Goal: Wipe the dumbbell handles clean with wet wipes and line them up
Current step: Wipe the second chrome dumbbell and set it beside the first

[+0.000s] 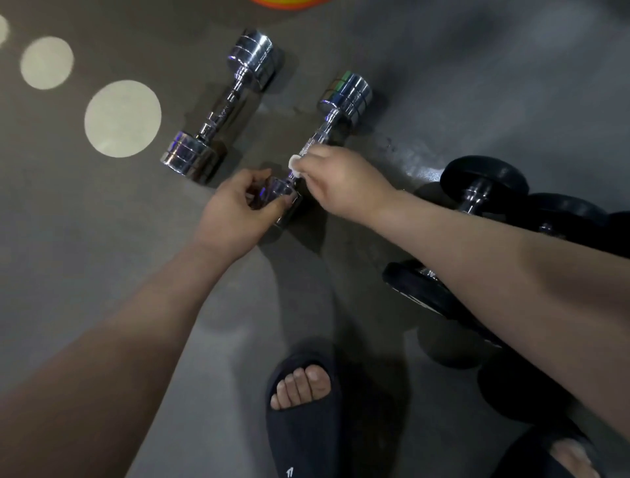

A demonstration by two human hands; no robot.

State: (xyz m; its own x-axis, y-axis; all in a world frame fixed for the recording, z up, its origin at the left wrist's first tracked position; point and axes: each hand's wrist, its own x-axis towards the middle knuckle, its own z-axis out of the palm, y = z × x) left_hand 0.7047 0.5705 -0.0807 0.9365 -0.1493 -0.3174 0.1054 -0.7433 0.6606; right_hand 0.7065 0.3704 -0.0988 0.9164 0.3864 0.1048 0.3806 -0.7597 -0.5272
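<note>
- Very little to read here. There's a small white logo on the toe end of one black slipper (303, 426), too tiny to make out, and a pale mark on a black plate at the right is only a blur.
- Counting chrome, there are two dumbbells on the grey floor (102, 239), side by side, slanted the same way and not touching.
- The far chrome dumbbell (218, 112) lies on its own off to the left, with no hand on it.
- The near chrome dumbbell (346, 93) is the one being worked on, and it's down on the floor between both hands.
- The left hand (235, 211) has its fingers (260, 175) curled round that dumbbell's near head, gripping it.
- The right hand (344, 180) pinches one white wet wipe (294, 166) in clenched fingers (317, 153), against the knurled handle (315, 140) just above the near head.
- On the right is a cluster of black dumbbells (484, 180). I count at least two, but the right forearm covers part of them, so I can't give the full number.
- There are two black slippers in all, the second (545, 453) at the bottom right, both with bare toes showing.
- Three pale round spots (122, 117) mark the floor on the left, with a sliver of a fourth at the edge.
- An orange and yellow object (289, 2) peeks in at the top edge.
</note>
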